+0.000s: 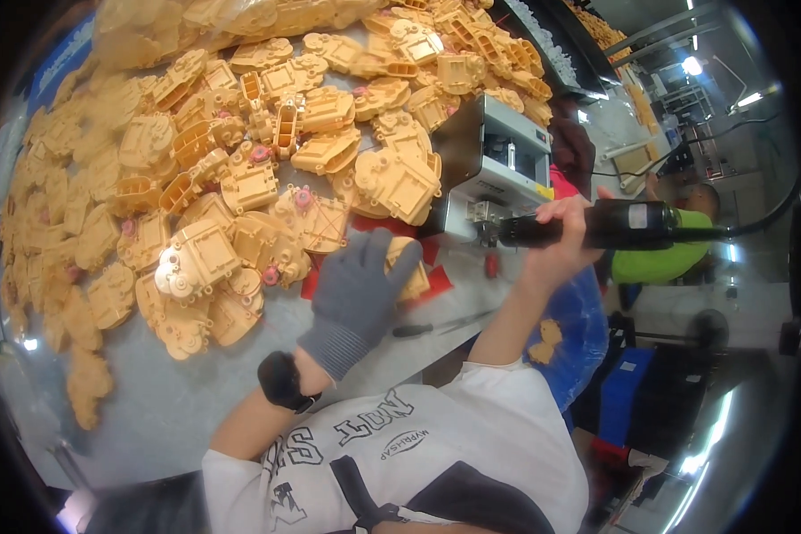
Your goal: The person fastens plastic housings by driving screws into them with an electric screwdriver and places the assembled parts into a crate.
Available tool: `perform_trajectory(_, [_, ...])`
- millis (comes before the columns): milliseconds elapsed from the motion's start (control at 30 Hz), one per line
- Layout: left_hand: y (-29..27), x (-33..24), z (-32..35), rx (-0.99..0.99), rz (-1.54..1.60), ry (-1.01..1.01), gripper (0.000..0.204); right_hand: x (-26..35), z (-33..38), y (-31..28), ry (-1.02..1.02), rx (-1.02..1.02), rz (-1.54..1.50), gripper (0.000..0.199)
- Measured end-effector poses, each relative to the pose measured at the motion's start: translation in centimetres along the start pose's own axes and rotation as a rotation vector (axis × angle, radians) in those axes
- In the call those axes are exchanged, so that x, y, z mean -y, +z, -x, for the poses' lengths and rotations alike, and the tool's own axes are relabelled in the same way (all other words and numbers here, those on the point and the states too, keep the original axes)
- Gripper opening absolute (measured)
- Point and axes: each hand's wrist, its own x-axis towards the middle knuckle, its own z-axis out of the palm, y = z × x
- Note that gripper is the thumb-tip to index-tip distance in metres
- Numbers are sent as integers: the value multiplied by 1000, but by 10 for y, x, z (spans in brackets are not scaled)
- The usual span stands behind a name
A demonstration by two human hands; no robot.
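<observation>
Orange plastic housing [416,285] lies beneath the gloved left hand [354,283], whose fingers bend around and grip it above red sheeting [438,281]. Judged light, stiff and smooth; best held by its sides. Similar housings [200,254] heap left and ahead of that hand. Bare right hand [565,233] is closed around a black electric screwdriver [627,227], nose at the screw feeder [507,165].

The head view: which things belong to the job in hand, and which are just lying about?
Seemingly in use:
orange plastic part at the grey-gloved left hand
black cylindrical cabled tool in the bare right hand
boxy grey-and-black machine at its tip
heap of similar orange parts

Seemingly lying about:
slim black-handled tool on the grey table
blue plastic sheeting
</observation>
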Motion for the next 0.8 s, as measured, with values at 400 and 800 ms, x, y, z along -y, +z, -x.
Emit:
perform_trajectory(400, [10,7,13,0,65,-34,76,-2,2,3,122,98,65,41])
perform_trajectory(800, [40,-1,65,-205,205,-161,67,31,72,13,145,451,-433,54])
